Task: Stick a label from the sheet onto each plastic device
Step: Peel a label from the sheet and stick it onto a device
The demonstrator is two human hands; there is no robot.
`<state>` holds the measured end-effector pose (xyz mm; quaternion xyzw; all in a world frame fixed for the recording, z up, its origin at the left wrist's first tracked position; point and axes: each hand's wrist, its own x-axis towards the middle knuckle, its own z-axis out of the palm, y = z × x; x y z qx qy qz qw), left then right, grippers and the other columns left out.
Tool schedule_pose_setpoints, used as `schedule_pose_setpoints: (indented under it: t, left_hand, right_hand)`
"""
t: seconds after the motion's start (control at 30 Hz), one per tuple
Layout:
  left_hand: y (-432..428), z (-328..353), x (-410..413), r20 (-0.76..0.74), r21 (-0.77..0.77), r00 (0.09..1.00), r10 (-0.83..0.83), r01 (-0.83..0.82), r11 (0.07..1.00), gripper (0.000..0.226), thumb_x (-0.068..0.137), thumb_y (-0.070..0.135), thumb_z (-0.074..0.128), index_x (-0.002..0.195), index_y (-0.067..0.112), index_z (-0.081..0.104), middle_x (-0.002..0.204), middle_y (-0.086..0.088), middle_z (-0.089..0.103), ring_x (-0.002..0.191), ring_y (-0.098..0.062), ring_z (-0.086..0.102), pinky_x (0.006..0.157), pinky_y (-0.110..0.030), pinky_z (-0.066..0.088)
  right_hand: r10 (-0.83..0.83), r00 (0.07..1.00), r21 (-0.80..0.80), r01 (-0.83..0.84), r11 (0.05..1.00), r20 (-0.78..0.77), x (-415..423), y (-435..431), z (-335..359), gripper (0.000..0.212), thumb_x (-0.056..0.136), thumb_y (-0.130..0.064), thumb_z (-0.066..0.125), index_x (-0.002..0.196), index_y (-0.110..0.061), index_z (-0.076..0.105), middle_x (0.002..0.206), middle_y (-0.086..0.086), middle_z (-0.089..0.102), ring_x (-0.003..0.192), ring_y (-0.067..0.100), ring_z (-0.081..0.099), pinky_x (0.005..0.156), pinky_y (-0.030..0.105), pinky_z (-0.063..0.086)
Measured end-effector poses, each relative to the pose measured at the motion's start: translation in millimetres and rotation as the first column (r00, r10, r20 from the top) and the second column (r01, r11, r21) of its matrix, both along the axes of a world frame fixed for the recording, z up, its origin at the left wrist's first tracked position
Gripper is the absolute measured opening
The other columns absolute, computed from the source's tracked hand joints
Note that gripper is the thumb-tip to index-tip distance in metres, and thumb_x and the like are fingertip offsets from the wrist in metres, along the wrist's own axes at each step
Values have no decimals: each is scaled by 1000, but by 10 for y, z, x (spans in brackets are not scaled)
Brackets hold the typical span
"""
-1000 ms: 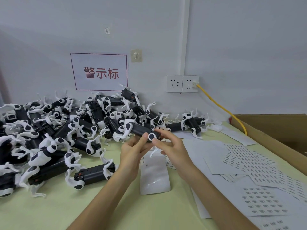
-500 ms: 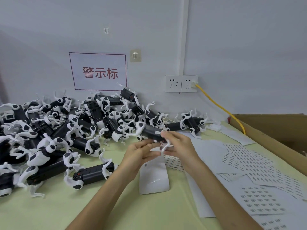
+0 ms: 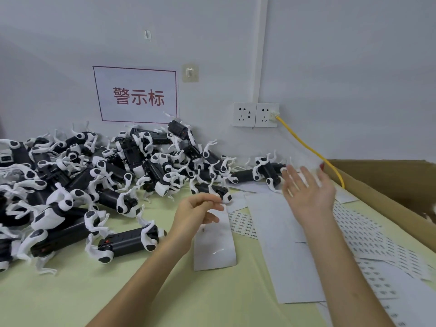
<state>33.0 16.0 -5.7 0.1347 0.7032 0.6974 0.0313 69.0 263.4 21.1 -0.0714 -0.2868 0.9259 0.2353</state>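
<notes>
Head view, hands first. Left hand (image 3: 198, 214): low over the table (image 3: 118, 291), fingers loosely curled, thumb by forefinger, nothing visible in the grip. Right hand (image 3: 308, 194): raised, flat and spread wide, empty, fingers (image 3: 290, 181) motion-blurred.

Nearest plastic device (image 3: 212, 190): just beyond the left fingertips, near but seemingly not touching; cannot tell for sure. Lies with long axis running left to right across the front of the left hand. Sits at the near edge of the device pile (image 3: 94, 180), spread beyond and to the left of the left hand. Second device (image 3: 127, 241) just left of the left forearm, long axis also crosswise.

Label sheet (image 3: 243, 224): flat between the two hands, just right of the left hand, partly under a blank backing strip (image 3: 214, 246). Nearer the left hand than the right, which is raised above and beyond it. Likely next step: a label lifted from here, then over to a device, a short reach for the left. More printed sheets (image 3: 361, 234) right of the right forearm.

Writing: wall sign (image 3: 136, 95) beyond the left hand. Reads 警示标, red characters inside a red frame. Label print too small to read. No brand legible on any device.
</notes>
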Motion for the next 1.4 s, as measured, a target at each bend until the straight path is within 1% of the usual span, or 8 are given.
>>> schedule_pose_setpoints:
  t: [0.2, 0.47, 0.53, 0.67, 0.83, 0.97, 1.23, 1.4]
  left_hand:
    - [-37, 1, 26, -623, -97, 631, 462, -648, 755, 25, 89, 8, 57, 84, 28, 72, 76, 18, 69, 71, -9, 54, 78, -26, 30]
    - [-166, 97, 59, -751, 253, 171, 638, -818, 517, 24, 80, 2, 58, 72, 23, 67, 73, 16, 63, 77, -12, 50, 84, -35, 23]
    - [-209, 184, 114, -720, 219, 222, 657, -827, 519, 23, 81, 3, 58, 73, 22, 68, 73, 15, 64, 73, -14, 51, 81, -33, 23]
    - [-538, 141, 249, -515, -146, 677, 525, -673, 725, 9, 93, 27, 60, 90, 34, 66, 79, 18, 67, 68, -3, 60, 64, -27, 39]
    - [-978, -100, 640, -619, -242, 654, 434, -685, 687, 16, 85, 22, 74, 92, 34, 66, 85, 22, 67, 83, 1, 60, 69, -32, 45]
    - [-1056, -90, 554, -551, -356, 736, 393, -633, 687, 18, 87, 21, 74, 76, 33, 66, 56, 14, 60, 52, -8, 56, 51, -24, 38]
    - [-827, 95, 321, -167, 150, 879, 446, -425, 893, 17, 95, 11, 68, 78, 12, 67, 45, -2, 29, 34, -16, 30, 40, -22, 40]
    - [-600, 396, 121, 456, 603, 888, -53, -265, 752, 25, 86, 13, 68, 72, 17, 48, 46, 7, 23, 34, -9, 29, 38, -17, 36]
  right_hand:
    - [78, 987, 360, -124, 925, 138, -106, -435, 15, 32, 96, -32, 51, 117, -17, 69, 99, 4, 74, 71, 16, 64, 67, 27, 42]
    - [85, 978, 459, -166, 873, 192, -84, -565, -7, 21, 93, -26, 56, 96, -15, 74, 77, 1, 69, 58, 12, 56, 63, 26, 40]
    - [89, 978, 465, -170, 869, 191, -73, -580, 0, 21, 93, -25, 56, 96, -14, 73, 75, 1, 68, 57, 12, 55, 63, 26, 40]
    - [98, 980, 455, -169, 874, 176, -80, -581, -6, 20, 94, -24, 56, 91, -14, 73, 73, 1, 66, 56, 12, 54, 62, 26, 39]
    - [129, 977, 476, -197, 857, 172, -76, -618, 3, 22, 94, -24, 54, 86, -16, 74, 72, 1, 65, 56, 12, 54, 62, 25, 40]
    - [134, 974, 497, -210, 842, 185, -79, -637, -6, 22, 94, -23, 53, 89, -15, 72, 72, 0, 65, 57, 12, 53, 62, 26, 39]
    - [120, 968, 622, -233, 748, 218, -76, -741, -33, 20, 93, -22, 58, 84, -16, 75, 74, 2, 66, 58, 12, 55, 62, 27, 39]
    - [220, 959, 838, -264, 477, 177, -22, -903, -60, 29, 84, -11, 64, 108, -24, 75, 106, -6, 75, 99, 13, 68, 79, 26, 45]
